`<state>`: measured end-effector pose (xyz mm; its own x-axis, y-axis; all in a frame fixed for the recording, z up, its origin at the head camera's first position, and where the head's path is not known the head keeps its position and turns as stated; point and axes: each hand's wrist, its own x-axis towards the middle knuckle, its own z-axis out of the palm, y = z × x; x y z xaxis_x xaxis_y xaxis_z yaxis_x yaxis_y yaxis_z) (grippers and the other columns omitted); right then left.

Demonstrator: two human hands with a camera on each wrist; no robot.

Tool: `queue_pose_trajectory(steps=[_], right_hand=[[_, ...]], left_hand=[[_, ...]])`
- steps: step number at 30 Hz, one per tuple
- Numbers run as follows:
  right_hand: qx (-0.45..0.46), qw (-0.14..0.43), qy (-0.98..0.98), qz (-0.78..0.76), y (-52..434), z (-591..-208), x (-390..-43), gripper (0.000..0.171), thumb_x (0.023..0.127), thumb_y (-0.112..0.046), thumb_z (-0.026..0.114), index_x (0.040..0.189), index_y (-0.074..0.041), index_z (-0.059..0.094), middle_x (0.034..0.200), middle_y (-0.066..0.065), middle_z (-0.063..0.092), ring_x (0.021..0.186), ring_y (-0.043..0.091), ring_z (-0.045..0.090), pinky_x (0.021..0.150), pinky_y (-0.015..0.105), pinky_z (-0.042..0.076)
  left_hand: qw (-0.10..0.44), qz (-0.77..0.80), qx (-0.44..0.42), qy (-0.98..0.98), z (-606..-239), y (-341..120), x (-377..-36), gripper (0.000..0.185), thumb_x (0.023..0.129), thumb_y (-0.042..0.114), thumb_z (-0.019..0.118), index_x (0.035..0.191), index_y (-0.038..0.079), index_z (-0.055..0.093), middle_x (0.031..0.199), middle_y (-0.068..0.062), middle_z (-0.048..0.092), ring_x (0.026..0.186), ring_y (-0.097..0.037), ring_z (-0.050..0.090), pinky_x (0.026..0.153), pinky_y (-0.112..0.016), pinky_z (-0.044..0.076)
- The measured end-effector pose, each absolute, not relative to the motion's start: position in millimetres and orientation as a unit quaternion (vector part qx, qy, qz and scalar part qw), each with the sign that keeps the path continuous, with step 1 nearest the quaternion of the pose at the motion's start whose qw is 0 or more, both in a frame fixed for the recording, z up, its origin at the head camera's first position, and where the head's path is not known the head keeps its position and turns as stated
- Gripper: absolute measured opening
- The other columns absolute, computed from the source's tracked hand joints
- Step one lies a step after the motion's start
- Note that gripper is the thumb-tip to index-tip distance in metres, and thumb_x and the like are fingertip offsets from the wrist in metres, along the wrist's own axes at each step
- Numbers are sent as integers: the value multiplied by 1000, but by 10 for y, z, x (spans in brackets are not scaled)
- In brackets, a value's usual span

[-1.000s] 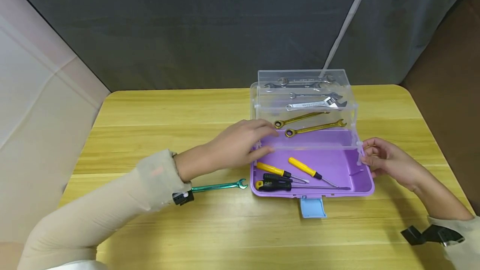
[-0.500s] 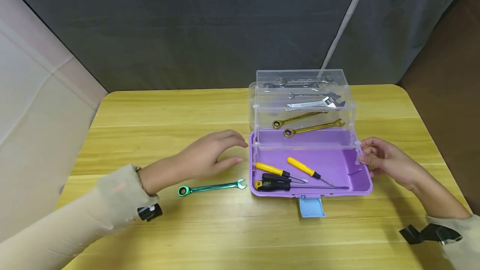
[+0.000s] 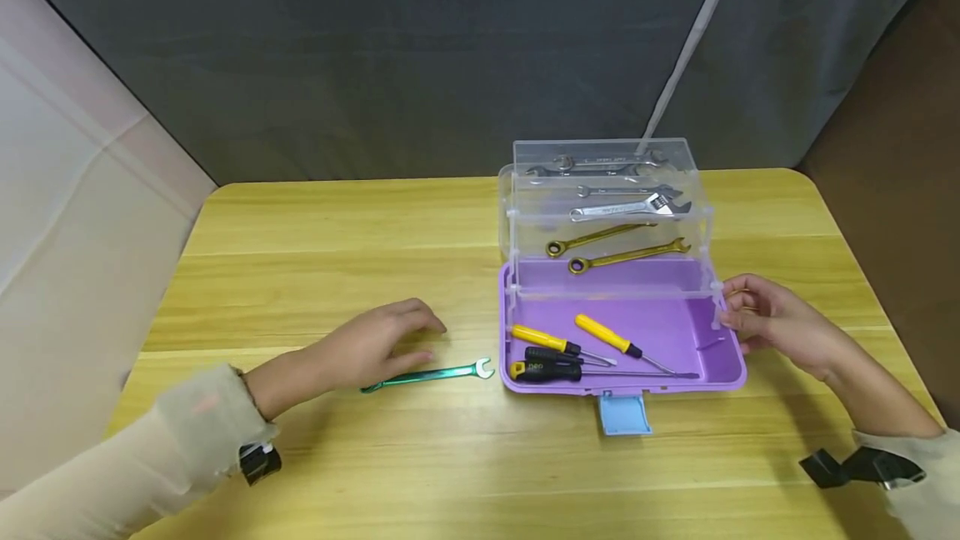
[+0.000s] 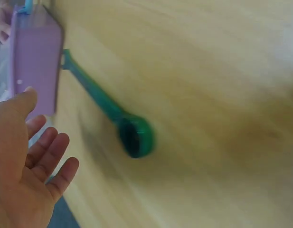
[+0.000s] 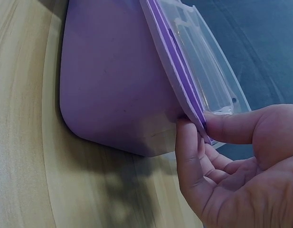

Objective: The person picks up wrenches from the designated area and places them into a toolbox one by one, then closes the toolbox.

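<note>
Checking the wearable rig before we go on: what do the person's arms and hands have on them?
Both hands, the left hand and the right hand, are bare, without gloves. Each arm wears a long beige sleeve ending near the wrist. A small black device sits at the left cuff, and another black device at the right.

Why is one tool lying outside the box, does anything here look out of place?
Only the green wrench: it lies on the table left of the purple toolbox, under the left hand, while every other tool sits inside the box. The right hand pinches the box's right rim. Nothing looks spilled or broken.
</note>
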<state>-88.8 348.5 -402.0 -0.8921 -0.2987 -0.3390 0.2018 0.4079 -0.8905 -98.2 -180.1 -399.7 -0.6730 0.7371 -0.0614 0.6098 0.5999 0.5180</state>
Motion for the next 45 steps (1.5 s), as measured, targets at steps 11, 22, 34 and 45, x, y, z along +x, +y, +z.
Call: queue_pose_trajectory(steps=[11,22,34,45], right_hand=[[-31,230,806,-545,3481,-4025,-892,23,103,0,56,122,3,45,93,0,57,80,14,63,64,33,57],[-32,231,804,-548,3490,-4031,-892,22,102,0,56,121,3,45,93,0,58,81,14,64,65,34,58],[-31,230,807,-544,3480,-4022,-889,22,103,0,55,122,4,44,94,0,57,80,14,64,64,33,57],[-28,229,806,-545,3485,-4029,-885,21,103,0,55,121,2,45,93,0,57,80,14,63,64,33,57]], left_hand=[[155,201,352,901,-4235,-2110,-833,35,86,38,83,104,16,61,101,7,56,88,-10,50,81,-31,50],[177,198,339,902,-4246,-2139,-804,26,87,29,83,93,22,59,97,9,49,83,-9,45,75,-28,45],[160,198,327,910,-4291,-2125,-845,21,91,26,79,87,22,59,91,9,48,73,-4,44,64,-22,44],[150,209,332,908,-4228,-2128,-829,19,95,25,75,88,20,58,90,9,49,73,-3,44,63,-22,43]])
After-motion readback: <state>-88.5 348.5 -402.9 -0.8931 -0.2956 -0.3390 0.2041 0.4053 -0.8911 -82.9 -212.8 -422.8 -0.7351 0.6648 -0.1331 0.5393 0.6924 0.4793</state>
